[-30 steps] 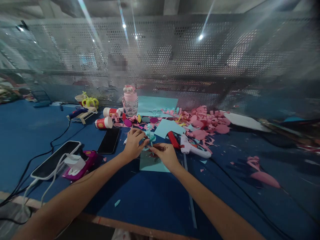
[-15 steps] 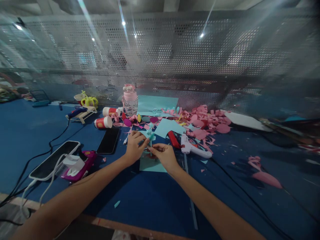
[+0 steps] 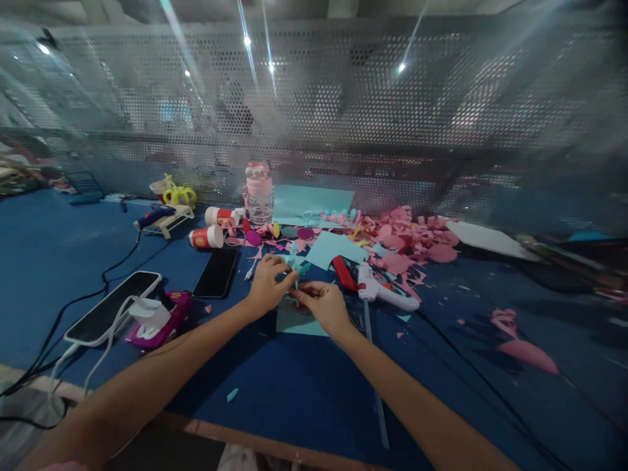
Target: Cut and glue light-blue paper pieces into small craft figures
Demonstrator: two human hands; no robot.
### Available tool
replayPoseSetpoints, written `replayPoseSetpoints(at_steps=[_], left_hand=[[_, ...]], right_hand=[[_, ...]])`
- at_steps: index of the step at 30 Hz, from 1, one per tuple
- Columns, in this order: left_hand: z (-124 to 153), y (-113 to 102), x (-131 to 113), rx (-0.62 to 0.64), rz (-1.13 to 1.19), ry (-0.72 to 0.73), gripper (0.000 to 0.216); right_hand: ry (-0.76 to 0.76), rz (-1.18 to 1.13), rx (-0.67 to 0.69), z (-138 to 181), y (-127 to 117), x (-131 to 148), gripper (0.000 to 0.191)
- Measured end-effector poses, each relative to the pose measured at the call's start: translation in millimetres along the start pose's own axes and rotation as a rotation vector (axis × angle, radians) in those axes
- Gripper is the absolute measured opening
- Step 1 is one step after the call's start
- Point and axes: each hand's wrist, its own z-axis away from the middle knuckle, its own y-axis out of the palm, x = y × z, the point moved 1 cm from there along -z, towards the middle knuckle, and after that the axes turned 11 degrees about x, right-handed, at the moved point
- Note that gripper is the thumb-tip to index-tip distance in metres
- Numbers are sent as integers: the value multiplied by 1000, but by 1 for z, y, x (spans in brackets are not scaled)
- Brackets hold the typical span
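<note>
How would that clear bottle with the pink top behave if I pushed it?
The bottle stands upright, taller than wide, so a push near the top might tip it. Its rounded body would probably roll once down. Its clear sides look stiff, suggesting little give.

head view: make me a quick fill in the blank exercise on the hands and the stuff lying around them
1. The left hand and right hand hold a small turquoise piece, with the white glue gun to their ____.
2. The clear bottle has a ____ lid.
3. The nearer red-and-white cup lies on its ____.

Missing words: right; pink; side
</note>
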Motion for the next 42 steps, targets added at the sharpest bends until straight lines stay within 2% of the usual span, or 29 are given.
replayPoseSetpoints(at_steps=[7, 10, 13, 17, 20, 22, 25, 29, 31, 33, 34, 37, 42], left_hand=[[2, 5, -1, 9, 109, -98, 31], [3, 7, 3, 58, 210, -44, 42], [3, 7, 7, 52, 311, 13, 51], [1, 1, 12, -88, 285, -57, 45], [-1, -4, 18, -260, 278, -215, 34], [-2, -5, 22, -293, 314, -298, 32], [-2, -6, 24, -270, 368, -324, 35], [-1, -4, 22, -212, 380, -285, 40], [-2, -2, 22, -182, 426, -250, 34], [-4, -1, 21, -216, 460, -202, 17], [-4, -1, 20, -241, 450, -175, 18], [-3, 1, 15, -267, 329, -114, 38], [2, 8, 8, -108, 305, -126, 43]], right_hand=[[-81, 18, -41, -2, 0, -2, 30], [-40, -22, -59, -4, -1, -4, 32], [-12, -43, -81, -5, -4, -4, 32], [-20, -67, -66, -7, -10, -4, 33], [-12, -89, -100, -8, -15, -3, 34], [3, -94, -124, -7, -19, -1, 35], [-2, -112, -138, -7, -22, 3, 36], [-54, -142, -134, -8, -24, 5, 37], [-88, -142, -148, -9, -25, 5, 38], [-113, -130, -146, -10, -25, 5, 39], [-117, -122, -140, -10, -25, 5, 39], [-105, -102, -149, -11, -25, 5, 36], [-93, -110, -154, -10, -21, 4, 37]])
